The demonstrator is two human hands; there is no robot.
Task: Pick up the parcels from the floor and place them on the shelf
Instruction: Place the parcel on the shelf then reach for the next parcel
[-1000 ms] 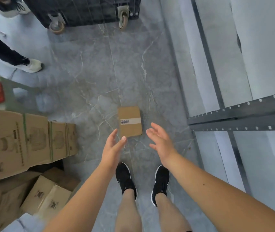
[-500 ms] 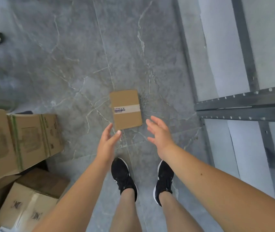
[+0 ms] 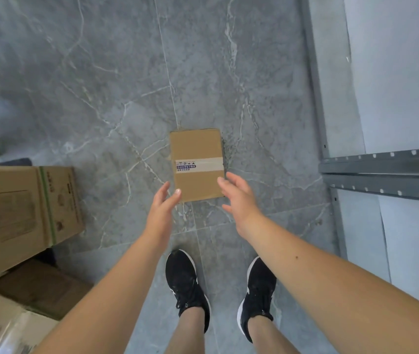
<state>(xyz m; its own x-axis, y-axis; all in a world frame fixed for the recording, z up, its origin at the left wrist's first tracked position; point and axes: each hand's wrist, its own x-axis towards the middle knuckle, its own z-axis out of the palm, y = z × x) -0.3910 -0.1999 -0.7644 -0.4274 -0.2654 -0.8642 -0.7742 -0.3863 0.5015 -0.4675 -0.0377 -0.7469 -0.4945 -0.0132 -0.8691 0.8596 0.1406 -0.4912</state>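
Parcel (image 3: pixel 197 164) on open floor (image 3: pixel 101 85), hands apart.

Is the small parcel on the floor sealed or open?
Sealed, as far as shows: the parcel lies flat on the floor, flaps closed, a tape strip across its top.

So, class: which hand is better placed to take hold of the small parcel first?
Left hand, marginally: its fingers already overlap the parcel at its near corner. The right hand is open beside the opposite edge, so both will probably grip together.
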